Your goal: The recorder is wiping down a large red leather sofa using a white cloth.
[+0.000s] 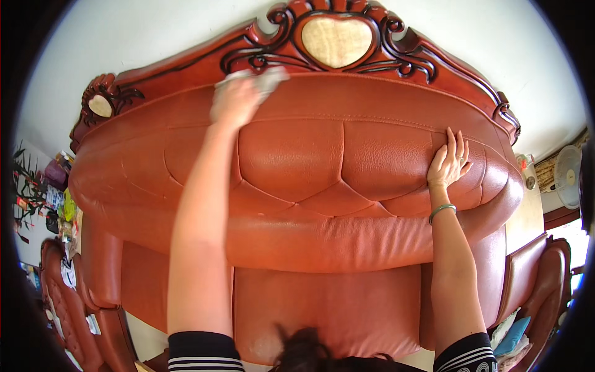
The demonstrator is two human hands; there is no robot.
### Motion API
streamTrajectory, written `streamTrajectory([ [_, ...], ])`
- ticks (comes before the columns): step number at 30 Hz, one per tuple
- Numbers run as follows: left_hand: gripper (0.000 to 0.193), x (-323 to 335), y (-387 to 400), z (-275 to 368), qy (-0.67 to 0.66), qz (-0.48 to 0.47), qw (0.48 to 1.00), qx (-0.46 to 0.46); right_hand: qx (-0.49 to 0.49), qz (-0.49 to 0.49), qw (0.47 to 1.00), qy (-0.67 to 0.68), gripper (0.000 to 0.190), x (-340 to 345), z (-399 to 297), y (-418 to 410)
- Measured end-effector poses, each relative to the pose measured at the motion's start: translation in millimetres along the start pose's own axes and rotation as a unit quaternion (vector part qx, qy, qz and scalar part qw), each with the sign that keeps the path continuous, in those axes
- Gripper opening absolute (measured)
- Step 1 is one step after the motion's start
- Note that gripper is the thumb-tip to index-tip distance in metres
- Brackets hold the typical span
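Note:
Before me stands a brown-red leather sofa with a tufted backrest (293,153) and a carved wooden crest rail (186,65) that has a cream heart-shaped inlay (337,41) at its middle. My left hand (234,100), blurred, holds a crumpled whitish cloth (271,83) at the top of the backrest, just under the carved rail. Farther right, my right hand (450,160) rests spread on the leather with nothing in it. It wears a ring, and a green bangle (441,213) circles the wrist. Below lies the seat cushion (325,307).
At the left are a leafy plant (28,195), assorted packages and another leather seat (69,316). To the right stand a pale side table (525,218), a white fan (568,176) and another sofa (551,279) with a blue cushion (512,337). A wall rises behind the carved rail.

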State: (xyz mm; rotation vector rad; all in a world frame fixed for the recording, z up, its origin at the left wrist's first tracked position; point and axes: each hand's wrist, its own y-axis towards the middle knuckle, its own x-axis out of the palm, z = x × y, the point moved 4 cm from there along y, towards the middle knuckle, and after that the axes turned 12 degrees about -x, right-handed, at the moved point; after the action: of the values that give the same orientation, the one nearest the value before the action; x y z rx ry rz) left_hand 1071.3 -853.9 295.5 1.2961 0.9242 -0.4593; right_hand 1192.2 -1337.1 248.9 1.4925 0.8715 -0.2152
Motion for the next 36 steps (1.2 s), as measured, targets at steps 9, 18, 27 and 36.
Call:
streamTrajectory([
  [9, 0.033, -80, 81, 75, -0.263, 0.222, 0.926, -0.158, -0.005, -0.015, 1.000, -0.008, 0.047, -5, -4, 2],
  [18, 0.042, -48, 139, 253, -0.012, 0.183, 0.972, 0.148, 0.002, -0.009, 1.000, 0.023, 0.047, -12, -8, 6],
  [27, 0.074, 27, 79, 137, -0.192, 0.208, 0.877, -0.388, -0.008, -0.018, 0.999, 0.045, 0.050, -12, -11, 3],
  [36, 0.051, 16, 93, 261, -0.025, -0.053, 0.995, 0.075, -0.010, -0.012, 1.000, 0.022, 0.050, -10, -1, 7],
])
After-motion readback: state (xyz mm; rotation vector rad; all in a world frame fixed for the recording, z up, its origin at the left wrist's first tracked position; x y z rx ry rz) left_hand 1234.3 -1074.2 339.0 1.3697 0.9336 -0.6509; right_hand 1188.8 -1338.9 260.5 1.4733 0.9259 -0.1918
